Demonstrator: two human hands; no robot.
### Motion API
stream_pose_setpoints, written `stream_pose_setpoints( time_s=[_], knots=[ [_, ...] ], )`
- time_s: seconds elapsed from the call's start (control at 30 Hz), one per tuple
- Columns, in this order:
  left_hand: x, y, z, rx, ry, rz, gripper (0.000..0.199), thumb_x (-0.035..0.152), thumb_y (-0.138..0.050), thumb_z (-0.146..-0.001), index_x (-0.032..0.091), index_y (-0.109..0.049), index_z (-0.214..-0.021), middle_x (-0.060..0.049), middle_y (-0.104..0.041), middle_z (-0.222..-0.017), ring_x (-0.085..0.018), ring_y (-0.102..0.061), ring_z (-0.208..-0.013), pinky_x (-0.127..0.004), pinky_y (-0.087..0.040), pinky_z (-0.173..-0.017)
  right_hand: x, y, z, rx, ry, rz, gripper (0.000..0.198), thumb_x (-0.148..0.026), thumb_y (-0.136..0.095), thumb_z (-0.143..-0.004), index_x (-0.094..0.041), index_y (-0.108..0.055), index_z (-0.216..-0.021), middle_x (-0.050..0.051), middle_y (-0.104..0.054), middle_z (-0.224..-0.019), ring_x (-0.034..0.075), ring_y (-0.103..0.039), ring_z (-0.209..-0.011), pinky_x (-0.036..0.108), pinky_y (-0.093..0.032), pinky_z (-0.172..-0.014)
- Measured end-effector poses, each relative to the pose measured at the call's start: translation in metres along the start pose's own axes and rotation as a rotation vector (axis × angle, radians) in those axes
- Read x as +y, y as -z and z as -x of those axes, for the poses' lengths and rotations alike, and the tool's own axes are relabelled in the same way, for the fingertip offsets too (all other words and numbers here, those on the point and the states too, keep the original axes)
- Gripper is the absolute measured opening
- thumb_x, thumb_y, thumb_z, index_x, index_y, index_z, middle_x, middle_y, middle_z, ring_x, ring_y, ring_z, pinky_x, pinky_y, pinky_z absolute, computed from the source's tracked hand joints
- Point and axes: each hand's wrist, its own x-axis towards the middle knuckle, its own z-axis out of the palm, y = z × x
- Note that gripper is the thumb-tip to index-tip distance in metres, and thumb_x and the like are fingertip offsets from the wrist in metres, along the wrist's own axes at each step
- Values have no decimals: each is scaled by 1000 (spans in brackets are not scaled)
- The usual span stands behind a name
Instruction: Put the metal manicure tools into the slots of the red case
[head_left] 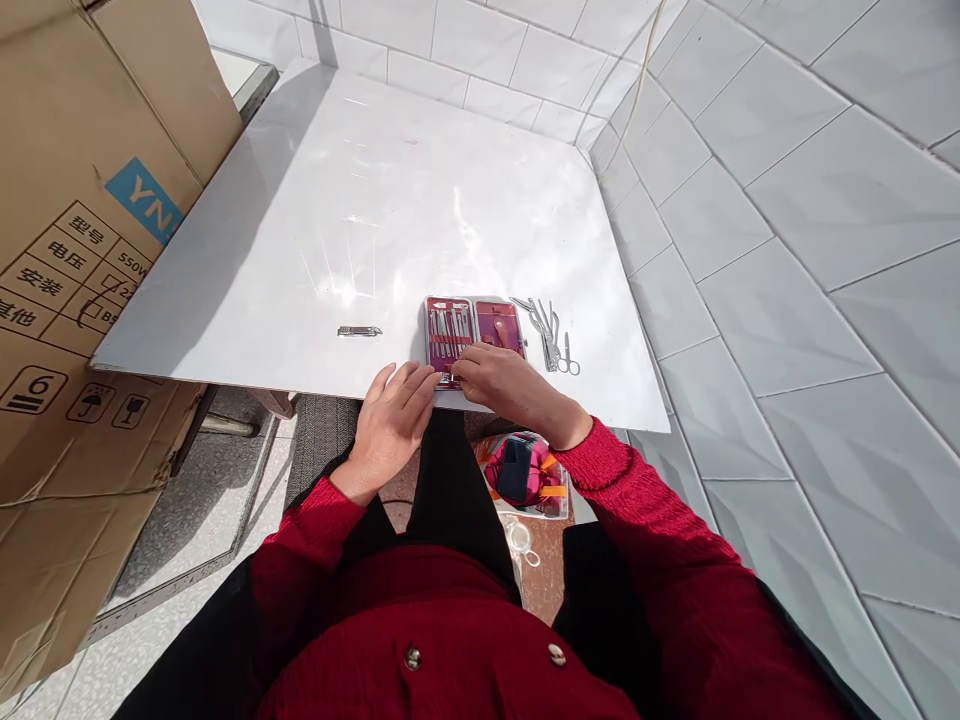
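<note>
Head view, looking down over a white table (360, 200) set into a corner of white-tiled wall (787, 200). At far left stands a large brown cardboard box (67, 260) with a blue patch printed "YN" in pale letters; below it run Chinese characters in black, "型号", "电压", "安装", "其他", with "550W" beside them, and lower down a stacking mark with the figure 6, an umbrella sign and a fragile-glass sign.

On the table, well left of the hands, a single silver nail clipper (359, 331) lies flat by itself. Near the table's front edge sits the open manicure case (474, 328), its lining a deep magenta-red; the left half carries a row of slim steel tools held in loops, the right half looks bare of tools. No writing on the case can be made out.

The left hand (390, 425) lies palm down at the table's edge, fingers loosely spread and holding nothing, its fingertips just at the case's near left corner. The right hand (510, 385) rests on the near edge of the case with fingers curled toward the tool row; whether it pinches a tool cannot be told.

Just right of the case lies a small heap of loose steel tools (544, 325), with tiny scissors (569, 358) at its near end. Both sleeves are red knit.
</note>
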Motion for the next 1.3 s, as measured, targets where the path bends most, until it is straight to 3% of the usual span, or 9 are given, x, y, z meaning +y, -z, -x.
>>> stream_pose_setpoints(
  time_s=[0.37, 0.53, 0.7, 0.87, 0.97, 1.1, 1.3],
  knots=[
    [2, -1, -2, -7, 36, 13, 37, 18, -50, -108, 17, -56, -144, -12, -68, -145, -28, -62, -136, -52, -44, -119, 4, -12, 5, 195, 16, -331, 31, -19, -50, -110, -17, -78, -97, 10, -72, -102, 20, -66, -95, 35, -55, -83],
    [3, -2, -2, -25, 41, -12, 37, 22, -47, -110, 23, -54, -146, -11, -66, -146, -27, -60, -138, -51, -45, -118, -2, -6, 2, 172, -17, -331, 29, -19, -53, -108, -17, -79, -95, 11, -73, -103, 21, -67, -97, 33, -53, -84],
    [1, -3, -1, -36, 34, -2, 33, 23, -44, -110, 25, -54, -141, -10, -67, -144, -27, -61, -137, -52, -47, -117, -18, 8, -38, 164, -193, -234, 22, -20, -58, -105, -17, -78, -98, 10, -74, -105, 21, -65, -101, 32, -47, -86],
    [0, -1, -3, -96, 73, 50, 30, 23, -39, -110, 28, -63, -127, -7, -73, -124, -26, -65, -131, -51, -50, -115, -36, 16, -107, 42, -155, -157, 20, -18, -57, -104, -13, -76, -110, 13, -72, -116, 24, -61, -108, 34, -43, -89],
    [1, 0, -4, -104, 86, 77, 33, 24, -37, -110, 28, -65, -127, -7, -74, -124, -26, -65, -133, -52, -51, -116, -41, 17, -137, -52, -150, -89, 23, -18, -55, -105, -9, -75, -113, 17, -72, -119, 24, -62, -106, 34, -42, -88],
    [1, -1, -3, -111, 87, 53, 32, 25, -37, -111, 28, -67, -120, -5, -74, -121, -26, -65, -134, -52, -53, -116, -44, 16, -154, -129, -118, -17, 26, -13, -51, -102, -7, -75, -110, 18, -74, -111, 23, -63, -94, 34, -42, -82],
    [0, -5, 0, -110, 60, 36, 27, 24, -42, -110, 27, -67, -119, -6, -75, -118, -26, -67, -129, -52, -53, -116, -46, 16, -152, -157, -50, 52, 29, -9, -46, -100, -5, -73, -108, 19, -73, -105, 23, -60, -84, 34, -39, -75]
  ],
)
